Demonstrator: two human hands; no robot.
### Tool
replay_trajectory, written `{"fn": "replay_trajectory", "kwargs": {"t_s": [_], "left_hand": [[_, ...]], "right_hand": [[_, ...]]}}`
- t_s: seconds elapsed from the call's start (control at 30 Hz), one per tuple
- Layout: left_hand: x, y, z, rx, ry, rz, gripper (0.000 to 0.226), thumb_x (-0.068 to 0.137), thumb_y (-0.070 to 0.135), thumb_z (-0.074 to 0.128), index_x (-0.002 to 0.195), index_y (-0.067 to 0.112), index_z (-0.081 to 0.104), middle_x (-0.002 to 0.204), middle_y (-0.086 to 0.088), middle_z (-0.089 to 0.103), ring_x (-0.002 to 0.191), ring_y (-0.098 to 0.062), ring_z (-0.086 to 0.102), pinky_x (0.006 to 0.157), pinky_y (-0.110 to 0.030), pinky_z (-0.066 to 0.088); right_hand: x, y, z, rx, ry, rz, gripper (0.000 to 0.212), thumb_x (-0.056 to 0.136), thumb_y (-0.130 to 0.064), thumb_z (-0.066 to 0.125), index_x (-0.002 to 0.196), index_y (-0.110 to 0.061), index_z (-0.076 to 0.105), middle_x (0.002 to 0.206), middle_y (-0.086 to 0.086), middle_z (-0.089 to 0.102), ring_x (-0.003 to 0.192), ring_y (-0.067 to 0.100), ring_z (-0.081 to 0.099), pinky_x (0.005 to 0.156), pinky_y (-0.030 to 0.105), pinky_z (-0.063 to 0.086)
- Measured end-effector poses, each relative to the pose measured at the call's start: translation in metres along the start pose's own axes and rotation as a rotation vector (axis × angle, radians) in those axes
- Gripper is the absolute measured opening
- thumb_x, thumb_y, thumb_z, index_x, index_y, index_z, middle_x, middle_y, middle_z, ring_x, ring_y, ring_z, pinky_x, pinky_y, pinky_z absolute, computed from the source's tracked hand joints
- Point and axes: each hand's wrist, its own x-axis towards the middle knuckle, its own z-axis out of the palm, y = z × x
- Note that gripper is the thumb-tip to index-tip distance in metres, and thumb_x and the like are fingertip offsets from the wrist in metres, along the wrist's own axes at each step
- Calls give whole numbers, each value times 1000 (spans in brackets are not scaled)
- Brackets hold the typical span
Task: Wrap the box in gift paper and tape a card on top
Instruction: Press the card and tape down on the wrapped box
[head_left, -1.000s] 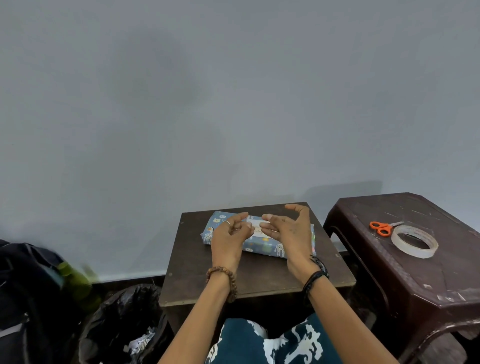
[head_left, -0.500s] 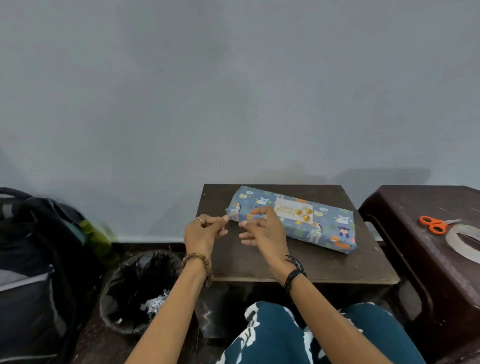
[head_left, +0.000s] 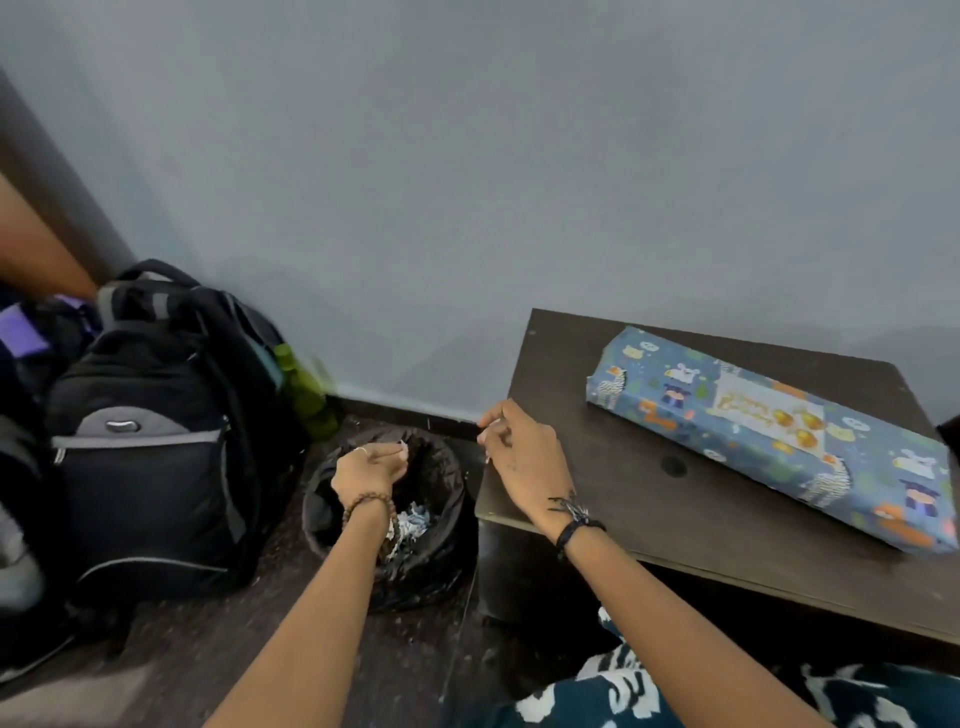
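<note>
Fingers (head_left: 396, 457) of the left hand (head_left: 366, 470): loosely curled, tips drawn toward the thumb, held over the mouth of the bin (head_left: 441, 462); whether anything is pinched between them cannot be told. Ring on one finger, beaded bracelet at the wrist. Fingers (head_left: 492, 415) of the right hand (head_left: 524, 457): curled narrow, thumb and forefinger tips close together at the left edge of the counter (head_left: 623, 514); something small and pale may sit between the tips, too small to tell. Dark band at that wrist. Wrapped box (head_left: 769, 441): long, flat, covered in blue gift paper printed with zebras and other small figures; lies flat on the counter, set at a slant, its near corner well to the right of the right-hand fingers and apart from both hands; neither hand touches it. Card (head_left: 763, 410): pale, with gold round marks, lies flat on the top face of the box near its middle. Bin: round, lined with a black bag, stands on the floor just left of the counter, holding scraps of white and blue paper. Backpack (head_left: 156, 441): black with grey trim, upright on the floor left of the bin, by the wall (head_left: 467, 182). Green bottle (head_left: 306, 395): blurred, between backpack and wall.
</note>
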Motion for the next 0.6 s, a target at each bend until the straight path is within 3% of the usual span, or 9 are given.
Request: {"fn": "replay_trajectory", "kwargs": {"t_s": [0.1,0.2,0.37,0.47,0.53,0.6], "left_hand": [[8,-18,-7,-47,-2,-41,16,80,-5,66,68,6,63,87,-13,65,69,-12,61,59,-13,54],[18,-30,-10,-71,25,-87,16,80,2,68,67,9,64,89,-12,67,72,-12,62,68,-20,53],[33,-36,-16,-93,47,-167,20,74,-6,72,67,9,60,82,-13,67,76,-20,64,87,-33,51],[42,-38,-18,-128,38,-212,13,79,-13,63,83,0,61,96,-20,65,91,-27,64,87,-33,51],[46,-37,-16,-143,22,-211,22,86,-16,51,103,-5,59,97,-20,61,93,-25,60,84,-31,49],[49,-39,-13,-76,30,-175,25,87,-16,47,109,-8,57,93,-18,61,91,-25,60,78,-30,51]], "right_hand": [[9,-7,11,-68,-44,-54,13,93,-13,49,94,-21,59,82,-12,64,71,10,62,63,29,51],[15,-15,23,-79,-112,-105,14,93,-15,48,95,-23,59,87,-10,66,76,8,63,68,29,52],[25,-21,43,-96,-190,-108,14,93,-17,49,94,-24,61,88,-10,66,80,8,62,69,29,53],[25,-16,51,-106,-202,-101,15,93,-16,49,94,-24,62,84,-12,63,71,4,58,65,28,51],[25,-12,53,-118,-218,-98,16,93,-15,49,94,-24,62,86,-11,64,73,5,60,68,29,52],[26,-10,55,-95,-222,-97,16,92,-13,49,93,-23,63,85,-11,64,76,11,64,70,34,55]]}}
